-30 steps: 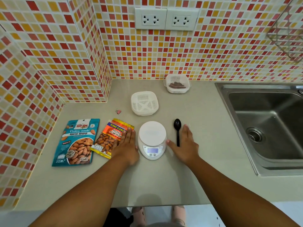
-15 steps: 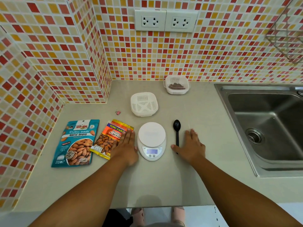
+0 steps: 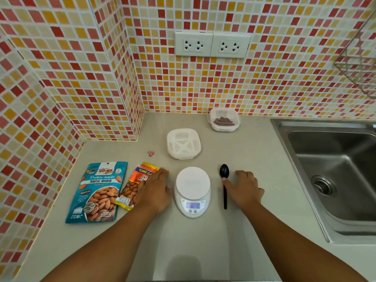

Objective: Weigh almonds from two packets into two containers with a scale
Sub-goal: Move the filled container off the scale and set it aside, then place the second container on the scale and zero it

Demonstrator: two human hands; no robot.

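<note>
We view the table [image 3: 203, 251] from above, with both forearms reaching forward across it. At the centre stands the white scale [image 3: 192, 191]; its round platform is bare and its display is lit, showing what reads as a single zero.

Our left hand [image 3: 155, 192] lies palm down, just left of the scale, and covers the right part of the orange packet [image 3: 134, 186]. Its fingers [image 3: 162, 174] are extended and held together, flat on the packet, gripping nothing. Left of it, touching or slightly overlapped at one edge, the blue packet [image 3: 97, 192] lies flat, label up, marked "Roasted Almonds".

Our right hand [image 3: 245, 190] rests palm down on the table, just right of the scale. Its fingers are loosely curled and spread a little, closed on nothing. The thumb tip touches the black spoon [image 3: 224, 180], which lies bowl away from us, between the scale and this hand.

Behind the scale sits an empty white container [image 3: 183, 143] with a slotted insert. Further back, near the tiled wall [image 3: 203, 88], a second container [image 3: 223, 119] holds a small quantity of brown almonds. A small pink clip [image 3: 151, 153] lies left of the empty container. The steel sink [image 3: 333, 176] occupies the right side.
</note>
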